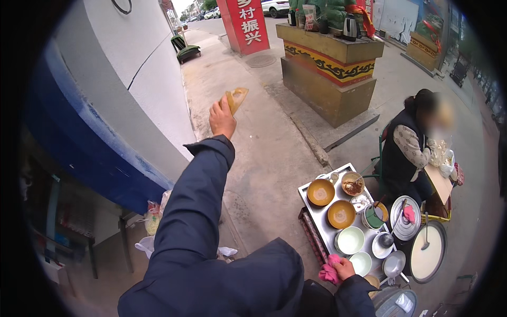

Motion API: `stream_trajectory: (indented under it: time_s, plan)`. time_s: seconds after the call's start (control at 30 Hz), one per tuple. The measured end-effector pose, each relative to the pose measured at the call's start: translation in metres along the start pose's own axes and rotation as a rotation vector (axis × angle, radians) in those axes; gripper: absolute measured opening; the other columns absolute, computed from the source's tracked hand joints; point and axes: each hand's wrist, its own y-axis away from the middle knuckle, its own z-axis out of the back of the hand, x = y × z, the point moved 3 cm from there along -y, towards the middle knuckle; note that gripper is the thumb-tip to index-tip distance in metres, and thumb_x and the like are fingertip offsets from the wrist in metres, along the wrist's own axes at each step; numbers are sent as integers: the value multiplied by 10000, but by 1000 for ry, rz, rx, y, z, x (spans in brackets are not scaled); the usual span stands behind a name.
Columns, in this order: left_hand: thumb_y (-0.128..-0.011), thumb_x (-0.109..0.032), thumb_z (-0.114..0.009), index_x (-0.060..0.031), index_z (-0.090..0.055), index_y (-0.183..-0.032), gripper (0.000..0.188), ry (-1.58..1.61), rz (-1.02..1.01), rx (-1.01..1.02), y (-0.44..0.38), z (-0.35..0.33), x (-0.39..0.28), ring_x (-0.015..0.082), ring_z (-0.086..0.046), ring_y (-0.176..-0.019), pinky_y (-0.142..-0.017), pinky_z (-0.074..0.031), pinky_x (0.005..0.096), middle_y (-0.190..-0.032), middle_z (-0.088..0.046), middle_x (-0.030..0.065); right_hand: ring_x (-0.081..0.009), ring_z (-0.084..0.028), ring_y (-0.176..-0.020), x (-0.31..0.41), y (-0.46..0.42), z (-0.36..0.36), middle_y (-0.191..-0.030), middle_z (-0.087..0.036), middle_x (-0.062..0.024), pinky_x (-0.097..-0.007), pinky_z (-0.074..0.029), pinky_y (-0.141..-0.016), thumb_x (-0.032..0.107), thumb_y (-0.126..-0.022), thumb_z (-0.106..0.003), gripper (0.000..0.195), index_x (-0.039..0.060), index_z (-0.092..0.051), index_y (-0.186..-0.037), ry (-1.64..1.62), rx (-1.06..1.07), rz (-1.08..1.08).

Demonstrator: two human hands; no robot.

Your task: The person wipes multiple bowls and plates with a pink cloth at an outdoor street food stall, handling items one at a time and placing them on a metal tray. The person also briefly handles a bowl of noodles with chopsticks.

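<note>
My left hand (pixel 222 119) is stretched far out over the pavement. It grips a tilted yellow-brown bowl (pixel 237 100), seen nearly side-on. Down at the right, my right hand (pixel 344 269) holds a crumpled pink cloth (pixel 330 270) at the near edge of a metal-topped cart (pixel 321 222). Two brown bowls (pixel 321 192) (pixel 341 214) stand on the cart, with pale green bowls (pixel 350 240) closer to my right hand. A bowl of red-brown food (pixel 352 184) with a spoon sits at the far corner. Beside it are a small dish and a green container (pixel 374 216).
Right of the cart stands a large pot of whitish liquid (pixel 427 249) with a ladle, next to a round metal lid (pixel 405 218). A seated person (pixel 408 146) is beyond. A painted pedestal (pixel 328 71) rises ahead; a white wall (pixel 138 59) runs along the left.
</note>
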Motion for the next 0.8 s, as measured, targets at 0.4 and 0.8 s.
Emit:
stream_trajectory:
  time_s: [0.4,0.8]
  plan:
    - [-827,-159,-517,128,-529,-1314,566,1279,836,303,50,-98,-14,361,-678,-1106,-947,-561,472,-1233,-661,232,-368,-640,-957,45,93,89,-1046,-625,-142,-454,-519,-829,312,-929,-605,249,172,-707,-1108,697,-660,571]
    - [-1061,-364,-436,-77,-498,-1435,476,1936,1253,1951,397,167,-422,293,-574,-1298,-1108,-450,474,-1418,-590,107,-364,-581,-1209,145,180,101,-1389,-544,-167,-434,-502,-959,274,-860,-713,509,68,-595,-1310,911,-353,610]
